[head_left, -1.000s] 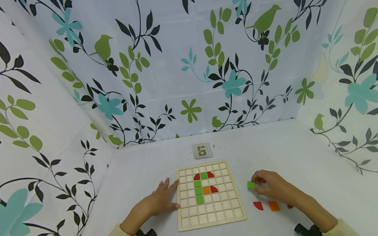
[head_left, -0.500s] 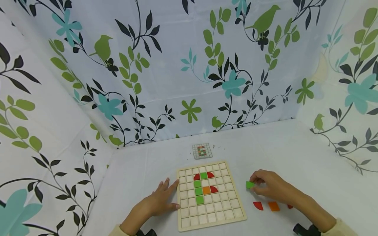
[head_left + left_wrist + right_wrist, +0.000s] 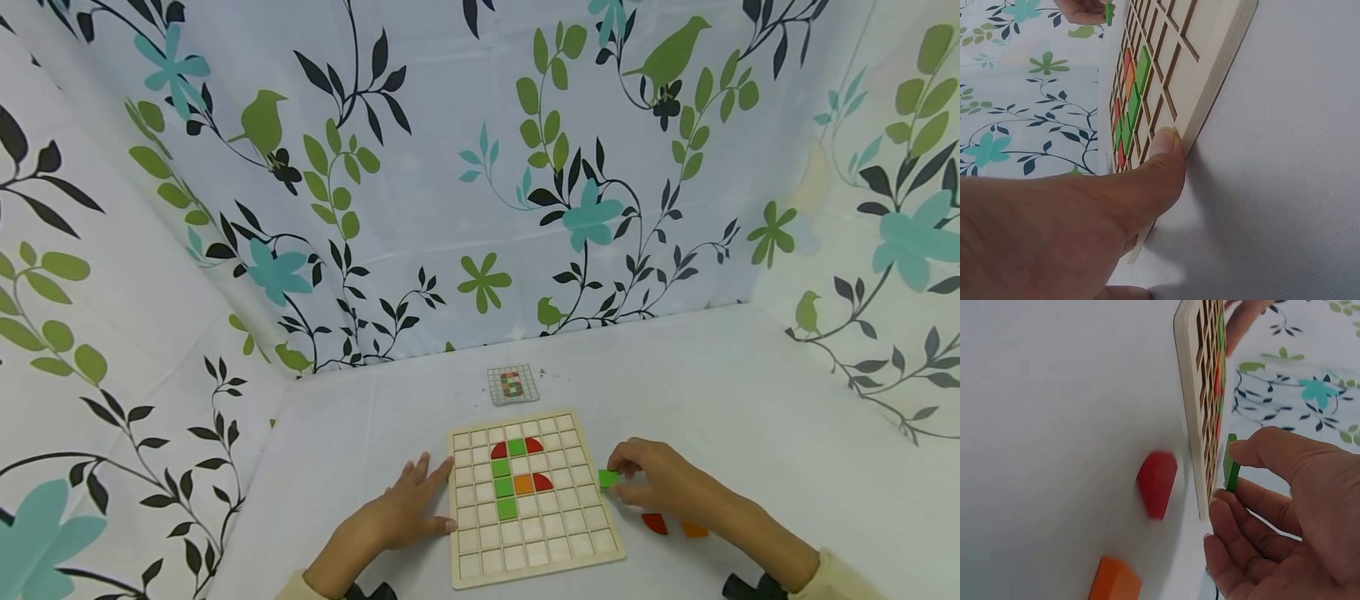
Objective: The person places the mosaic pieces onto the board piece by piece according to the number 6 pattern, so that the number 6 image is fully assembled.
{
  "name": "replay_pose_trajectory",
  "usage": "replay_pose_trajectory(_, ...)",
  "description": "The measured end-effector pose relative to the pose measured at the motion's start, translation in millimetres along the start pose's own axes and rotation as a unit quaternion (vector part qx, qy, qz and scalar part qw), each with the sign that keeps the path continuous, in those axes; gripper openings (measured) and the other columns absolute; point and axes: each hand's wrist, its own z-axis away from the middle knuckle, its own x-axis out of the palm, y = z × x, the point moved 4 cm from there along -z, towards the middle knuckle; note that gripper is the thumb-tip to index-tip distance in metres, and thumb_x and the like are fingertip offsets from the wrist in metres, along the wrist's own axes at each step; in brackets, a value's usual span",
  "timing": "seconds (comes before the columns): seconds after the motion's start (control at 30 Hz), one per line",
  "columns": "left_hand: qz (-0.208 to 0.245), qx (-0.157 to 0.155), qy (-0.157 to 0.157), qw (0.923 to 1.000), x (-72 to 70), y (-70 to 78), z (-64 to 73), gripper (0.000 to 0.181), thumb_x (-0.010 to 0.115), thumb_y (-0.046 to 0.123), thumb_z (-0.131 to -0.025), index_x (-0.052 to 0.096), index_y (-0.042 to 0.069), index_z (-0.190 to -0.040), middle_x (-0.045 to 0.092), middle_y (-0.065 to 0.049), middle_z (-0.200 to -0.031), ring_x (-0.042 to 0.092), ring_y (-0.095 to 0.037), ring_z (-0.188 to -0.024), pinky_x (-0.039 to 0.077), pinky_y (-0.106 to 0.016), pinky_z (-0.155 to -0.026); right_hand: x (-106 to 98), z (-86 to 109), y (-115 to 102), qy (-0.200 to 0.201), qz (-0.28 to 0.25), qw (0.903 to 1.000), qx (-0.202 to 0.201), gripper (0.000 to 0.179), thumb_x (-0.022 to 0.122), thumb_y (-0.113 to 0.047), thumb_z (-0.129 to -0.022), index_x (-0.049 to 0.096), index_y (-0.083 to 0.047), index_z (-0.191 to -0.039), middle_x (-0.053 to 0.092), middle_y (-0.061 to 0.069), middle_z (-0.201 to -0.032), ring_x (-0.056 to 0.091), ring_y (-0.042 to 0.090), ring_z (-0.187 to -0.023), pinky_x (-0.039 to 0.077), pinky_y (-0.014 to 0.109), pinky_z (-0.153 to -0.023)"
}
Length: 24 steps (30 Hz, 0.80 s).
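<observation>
A wooden grid board [image 3: 540, 550] lies on the white table, with several green squares, red quarter-circle tiles and one orange square set in its cells. My left hand [image 3: 408, 508] rests at the board's left edge with fingers spread, and the left wrist view shows its thumb [image 3: 1163, 144] touching the rim. Just beyond the board's right edge, my right hand [image 3: 656, 479] pinches a green square tile [image 3: 608, 478] between thumb and fingers. The right wrist view shows that green tile [image 3: 1232, 464] held up off the table.
A red quarter-circle tile [image 3: 655, 523] and an orange square tile [image 3: 694, 530] lie on the table right of the board, partly below my right forearm. Behind the board lies a small pattern card [image 3: 513, 384]. A printed curtain [image 3: 420, 208] hangs at the back.
My right hand has carried the green tile leftward to the board's right edge. Its forearm now covers the second red tile at the right. My left hand stays where it was.
</observation>
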Motion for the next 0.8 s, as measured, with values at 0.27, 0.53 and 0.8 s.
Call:
replay_pose_trajectory(0.27, -0.005, 0.000, -0.003, 1.0000, 0.6, -3.6, -2.2, 0.094, 0.079, 0.052, -0.091, 0.034, 0.019, -0.167, 0.020, -0.028, -0.172, 0.017, -0.053, -0.158, 0.028, -0.079, -0.115, 22, -18.1, -25, -0.016, 0.007, 0.9996, -0.022, 0.018, 0.081, -0.025, -0.094, 0.069, -0.020, -0.107, 0.063, -0.013, -0.101, 0.058, 0.009, -0.095, 0.054, 0.029, -0.085)
replay_pose_trajectory(0.53, 0.002, -0.003, -0.007, 1.0000, 4.6, -6.3, -3.3, 0.095, 0.078, 0.052, -0.090, 0.033, 0.019, -0.167, 0.019, -0.028, -0.172, 0.017, -0.054, -0.158, 0.026, -0.079, -0.116, 43, -30.1, -43, -0.035, 0.054, 0.9970, -0.043, 0.017, 0.081, -0.020, -0.090, 0.069, -0.019, -0.102, 0.061, -0.014, -0.098, 0.053, 0.007, -0.090, 0.052, 0.031, -0.083)
replay_pose_trajectory(0.8, -0.006, -0.004, -0.005, 1.0000, 2.9, -3.8, -2.6, 0.095, 0.079, 0.052, -0.090, 0.034, 0.020, -0.167, 0.020, -0.027, -0.172, 0.018, -0.053, -0.158, 0.027, -0.079, -0.115, 52, -36.1, -53, -0.058, 0.074, 0.9940, -0.056, 0.014, 0.079, -0.018, -0.090, 0.069, -0.018, -0.100, 0.058, -0.013, -0.094, 0.050, 0.003, -0.082, 0.048, 0.021, -0.072)
